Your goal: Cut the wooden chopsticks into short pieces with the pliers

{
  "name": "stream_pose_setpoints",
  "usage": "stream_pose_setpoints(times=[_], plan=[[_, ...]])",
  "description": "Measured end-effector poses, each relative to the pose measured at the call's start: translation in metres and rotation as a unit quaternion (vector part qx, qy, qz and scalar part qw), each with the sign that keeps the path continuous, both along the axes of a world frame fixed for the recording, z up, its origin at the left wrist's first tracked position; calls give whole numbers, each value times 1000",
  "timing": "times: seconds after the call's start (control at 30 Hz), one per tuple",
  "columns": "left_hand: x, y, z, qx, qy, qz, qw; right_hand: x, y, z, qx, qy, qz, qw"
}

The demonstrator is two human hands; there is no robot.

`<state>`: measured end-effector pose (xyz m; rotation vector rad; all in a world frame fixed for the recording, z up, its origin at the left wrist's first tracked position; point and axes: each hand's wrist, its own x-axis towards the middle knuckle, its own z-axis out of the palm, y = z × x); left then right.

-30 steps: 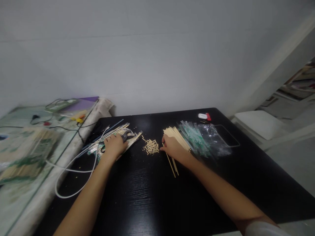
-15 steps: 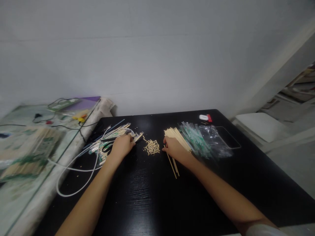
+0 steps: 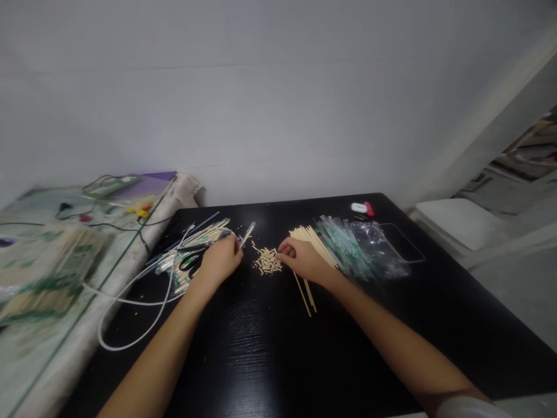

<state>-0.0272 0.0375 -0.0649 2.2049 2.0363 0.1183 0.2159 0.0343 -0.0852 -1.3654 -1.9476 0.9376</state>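
Observation:
My left hand (image 3: 221, 258) is closed on a clear-wrapped chopstick packet (image 3: 248, 233), whose end sticks up past the fingers. Under and beside that hand lie more wrapped chopsticks (image 3: 206, 233) and black-handled scissors (image 3: 188, 264). My right hand (image 3: 302, 260) has its fingertips together at the right edge of a pile of short wooden stick pieces (image 3: 267, 262). Whether anything is between them is too small to tell. A bundle of bare chopsticks (image 3: 319, 242) is partly covered by the right hand, and a few loose sticks (image 3: 308, 296) jut out below it.
Green-printed plastic sleeves (image 3: 348, 247) and a clear bag (image 3: 383, 252) lie at the right of the black table (image 3: 261, 360). Behind them sits a white case (image 3: 359, 207). A white cable (image 3: 102, 331) loops at left, beside a glass-topped table holding chopstick packs (image 3: 52, 278).
My left hand has lifted the wrapped packet so that its end now points up. My right hand has shifted left from the chopstick bundle to the edge of the pile.

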Motion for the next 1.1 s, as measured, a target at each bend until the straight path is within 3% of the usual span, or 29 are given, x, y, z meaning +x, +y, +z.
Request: stream_pose_setpoints(times=[0.1, 0.2, 0.27, 0.47, 0.7, 1.1], plan=[[9, -10, 11, 0, -100, -74, 992, -5, -1, 0, -9, 125, 0, 992], [18, -21, 16, -25, -287, -174, 941, -9, -5, 5, -9, 251, 21, 968], [23, -26, 15, -45, -344, -204, 915, -9, -10, 12, 2, 290, 40, 956], [32, -31, 12, -47, -328, -237, 913, -5, -23, 33, 68, 227, 78, 968], [32, -31, 11, -37, -297, -250, 921, -7, -24, 28, 143, 153, 65, 976], [31, -31, 13, -50, -256, -253, 932, -10, -25, 27, 105, 151, 73, 980]])
